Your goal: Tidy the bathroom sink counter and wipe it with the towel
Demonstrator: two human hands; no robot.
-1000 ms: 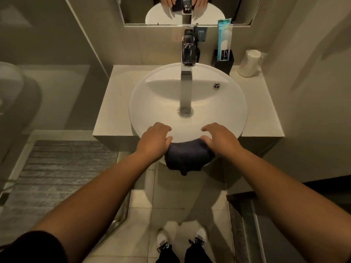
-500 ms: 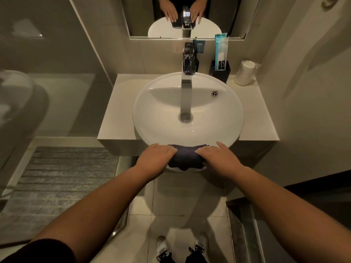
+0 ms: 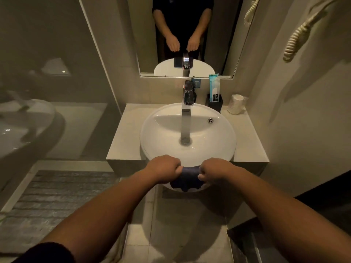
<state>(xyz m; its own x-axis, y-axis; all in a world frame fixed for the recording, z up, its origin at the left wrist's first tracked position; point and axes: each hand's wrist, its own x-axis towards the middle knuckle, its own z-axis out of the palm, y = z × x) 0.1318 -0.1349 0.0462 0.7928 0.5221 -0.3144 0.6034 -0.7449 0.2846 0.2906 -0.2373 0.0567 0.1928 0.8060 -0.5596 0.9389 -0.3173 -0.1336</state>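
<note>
A dark blue towel [image 3: 187, 179] hangs over the near rim of the round white sink [image 3: 163, 137]. My left hand [image 3: 163, 168] grips its left end and my right hand [image 3: 214, 170] grips its right end, both with fingers curled into the cloth. The beige counter [image 3: 123, 141] runs around the basin. A chrome tap [image 3: 187, 103] stands at the back of the sink.
A black holder with a teal toothbrush packet [image 3: 214, 95] and a wrapped white cup [image 3: 235, 104] stand at the back right of the counter. A mirror [image 3: 190, 35] hangs above. A glass partition lies to the left, a wall to the right.
My hands went from lying flat on the towel to closing their fingers on its two ends. The view has tilted up, showing more of the mirror.
</note>
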